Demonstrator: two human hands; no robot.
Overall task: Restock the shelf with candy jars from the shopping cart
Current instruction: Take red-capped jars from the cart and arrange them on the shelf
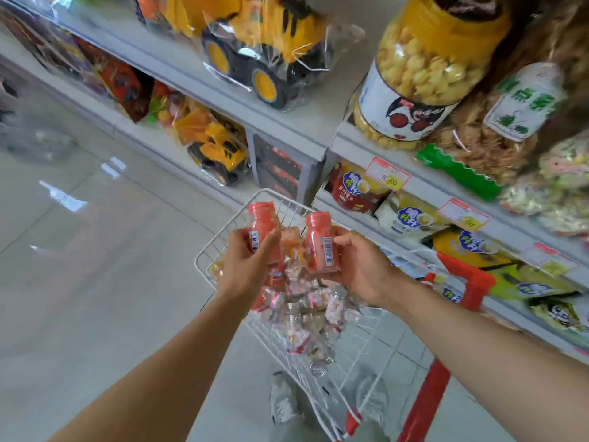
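Gripping one red candy jar [263, 224] in L hand [245, 260], second jar [320, 244] in R hand [360, 266], fingers curled round each. Held just above shopping cart [204, 253], caps up, long axes near upright. Below, heap of jars [306, 311] in the basket (blurred, no. unclear). Shelf [366, 145] up and to the right; nearer R hand, so prob. first across.

left hand [247, 260] and right hand [360, 269] held out forward side by side, fingers [345, 241] curled gripping.

Left grip [245, 261] and right grip [360, 269] hold red jars [263, 223].
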